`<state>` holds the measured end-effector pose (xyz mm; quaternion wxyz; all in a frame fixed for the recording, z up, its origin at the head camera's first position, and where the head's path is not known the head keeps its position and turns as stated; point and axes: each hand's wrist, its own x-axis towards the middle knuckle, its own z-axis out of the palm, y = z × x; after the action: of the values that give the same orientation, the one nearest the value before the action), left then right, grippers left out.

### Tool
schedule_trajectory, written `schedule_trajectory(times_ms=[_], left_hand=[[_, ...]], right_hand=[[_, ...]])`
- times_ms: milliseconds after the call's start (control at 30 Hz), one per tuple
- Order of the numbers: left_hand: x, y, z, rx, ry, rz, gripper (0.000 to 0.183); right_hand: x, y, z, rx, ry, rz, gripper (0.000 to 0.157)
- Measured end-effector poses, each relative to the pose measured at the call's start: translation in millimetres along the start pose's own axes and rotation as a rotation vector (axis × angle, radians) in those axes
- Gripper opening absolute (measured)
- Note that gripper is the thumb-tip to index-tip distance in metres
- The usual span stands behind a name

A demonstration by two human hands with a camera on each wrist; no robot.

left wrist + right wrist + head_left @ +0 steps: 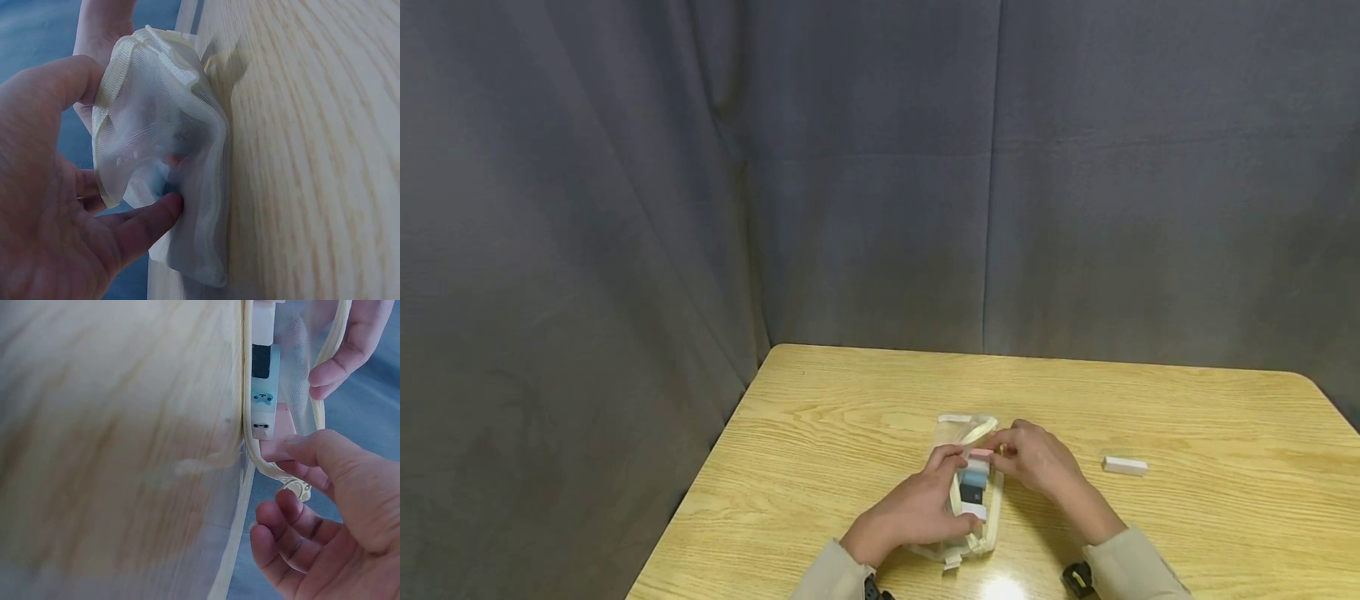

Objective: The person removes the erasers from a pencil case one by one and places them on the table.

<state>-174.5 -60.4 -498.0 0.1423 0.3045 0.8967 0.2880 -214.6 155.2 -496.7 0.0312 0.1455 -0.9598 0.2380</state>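
Observation:
A translucent mesh pouch [992, 521] with a cream zipper edge lies unzipped on the table. Inside sits a row of small block-shaped erasers: pink [981, 454], white, light blue [974, 479], black [971, 494] and white [974, 511]. Bear-like faces show on the blue eraser [264, 398] and its white neighbour [262, 427]. My left hand [921, 507] grips the pouch's near-left side, its thumb and fingers spread along the opening. At the far end, my right hand [1036, 457] pinches the pink eraser [275, 449] between thumb and finger.
A white block [1125, 466] lies by itself on the wooden table [1225, 517], right of the right hand. A zipper pull [299, 489] hangs near the right fingers. Dark grey curtains [865, 208] stand behind and to the left.

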Motion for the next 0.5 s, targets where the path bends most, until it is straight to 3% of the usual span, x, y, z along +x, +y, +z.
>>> schedule_trajectory(times_ms=[500], left_hand=[[-0.5,1.5,0.5,-0.01,0.001,-0.022,0.078]], right_hand=[[-9.0,0.4,-6.4,-0.037,0.094,-0.08,0.009]])
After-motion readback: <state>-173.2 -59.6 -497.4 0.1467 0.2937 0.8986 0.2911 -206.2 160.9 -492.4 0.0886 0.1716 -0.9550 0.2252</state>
